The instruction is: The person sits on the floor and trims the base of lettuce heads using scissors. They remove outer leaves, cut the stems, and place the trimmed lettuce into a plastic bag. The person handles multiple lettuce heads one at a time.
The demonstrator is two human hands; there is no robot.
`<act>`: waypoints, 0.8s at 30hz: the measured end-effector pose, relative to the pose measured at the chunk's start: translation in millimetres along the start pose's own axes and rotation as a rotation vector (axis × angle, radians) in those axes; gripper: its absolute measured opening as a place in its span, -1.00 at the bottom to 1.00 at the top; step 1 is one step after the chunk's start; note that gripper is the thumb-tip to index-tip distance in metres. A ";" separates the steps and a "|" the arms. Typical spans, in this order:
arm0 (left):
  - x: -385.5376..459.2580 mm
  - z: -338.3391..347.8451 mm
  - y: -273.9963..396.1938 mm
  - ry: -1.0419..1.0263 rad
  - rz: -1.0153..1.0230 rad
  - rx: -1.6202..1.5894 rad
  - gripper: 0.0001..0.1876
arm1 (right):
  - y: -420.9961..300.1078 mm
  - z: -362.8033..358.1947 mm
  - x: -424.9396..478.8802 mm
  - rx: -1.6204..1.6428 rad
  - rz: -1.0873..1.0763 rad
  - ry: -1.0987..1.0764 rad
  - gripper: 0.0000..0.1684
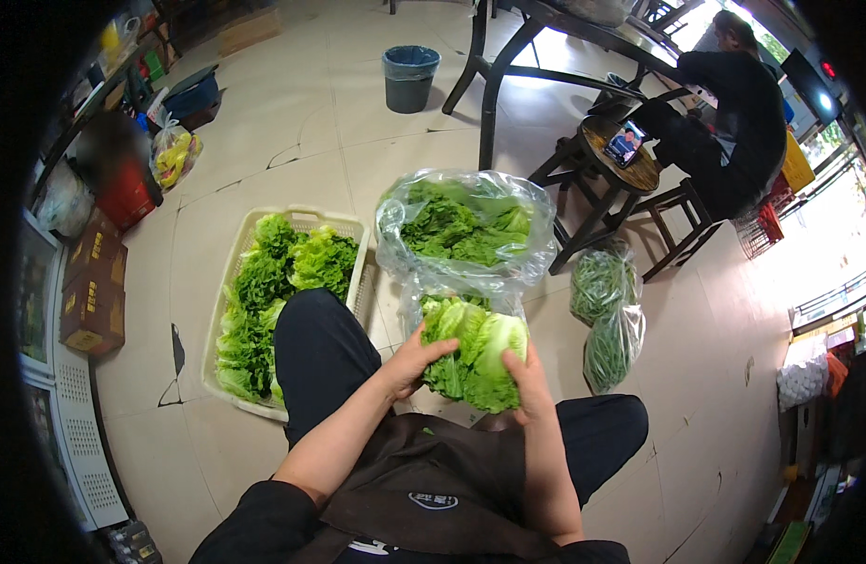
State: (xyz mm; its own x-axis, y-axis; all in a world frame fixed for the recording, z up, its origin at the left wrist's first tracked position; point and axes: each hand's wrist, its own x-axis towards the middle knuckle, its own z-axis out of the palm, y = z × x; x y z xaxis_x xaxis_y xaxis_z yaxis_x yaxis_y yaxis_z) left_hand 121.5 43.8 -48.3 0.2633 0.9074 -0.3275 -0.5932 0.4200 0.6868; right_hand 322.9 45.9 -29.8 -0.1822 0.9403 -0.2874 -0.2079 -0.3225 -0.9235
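Between my two hands, above my lap, is a bunch of green leaf lettuce (475,352) with pale ribs. My left hand (415,359) grips its left side, thumb across the front. On the right side, my right hand (531,381) holds it with the thumb on a pale leaf. Just beyond stands a clear plastic bag (468,278), its mouth wide, with more lettuce (440,225) inside. A cream plastic basket (366,271) full of lettuce heads (256,282) rests on the floor to the left, partly hidden by my knee.
Two clear bags of green vegetables (605,317) lie on the floor at right. Beyond them, a phone (624,144) lies on a round wooden stool (595,134), near a seated person (736,120). A lined bin (409,88) stands ahead, beside a dark table leg (488,113).
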 end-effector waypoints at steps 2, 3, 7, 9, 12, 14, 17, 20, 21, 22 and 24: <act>0.2 -11.3 8.3 0.023 -0.124 -0.066 -0.50 | -5.3 -13.8 -4.7 0.405 0.109 -0.080 -0.29; -4.5 -4.2 19.3 0.023 -0.135 -0.097 -0.59 | -8.3 -20.2 -8.9 0.466 0.131 -0.116 -0.29; -2.7 -16.9 23.4 0.007 -0.106 -0.245 -0.60 | -19.5 -25.0 -15.6 0.595 0.172 -0.236 -0.30; -3.1 -15.3 25.7 0.008 -0.088 -0.247 -0.60 | -27.2 -18.5 -18.0 0.611 0.172 -0.305 -0.30; 3.8 -10.3 10.4 0.052 -0.078 0.032 -0.40 | -27.3 -6.7 -19.7 0.429 0.094 -0.123 -0.32; 11.4 -13.2 -10.3 -0.074 -0.113 0.015 -0.11 | -25.0 8.8 -16.0 0.173 0.044 -0.049 -0.32; 6.9 6.8 -17.2 -0.190 -0.050 0.239 0.13 | -15.6 21.1 -10.1 -0.030 0.017 0.007 -0.31; 8.3 2.9 -19.7 -0.172 -0.040 0.150 0.13 | -9.9 21.2 -6.0 -0.028 -0.033 0.016 -0.30; 5.7 0.8 -15.6 -0.160 -0.085 0.099 0.12 | -12.8 20.2 -6.8 0.072 0.000 0.005 -0.30; 7.2 -1.3 -14.3 -0.159 -0.099 0.031 0.01 | -15.8 18.5 -7.4 0.172 0.032 -0.007 -0.30; 6.0 0.9 -9.6 -0.142 -0.156 -0.028 -0.12 | -18.9 15.3 -7.3 0.255 0.063 -0.016 -0.29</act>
State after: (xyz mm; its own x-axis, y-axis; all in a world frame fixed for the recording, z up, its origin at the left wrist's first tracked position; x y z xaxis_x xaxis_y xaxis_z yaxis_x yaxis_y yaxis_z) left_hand 129.5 45.2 -56.3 0.4571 0.8248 -0.3327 -0.5567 0.5571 0.6162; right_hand 313.5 43.5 -6.3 -0.2175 0.9162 -0.3367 -0.4303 -0.3996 -0.8094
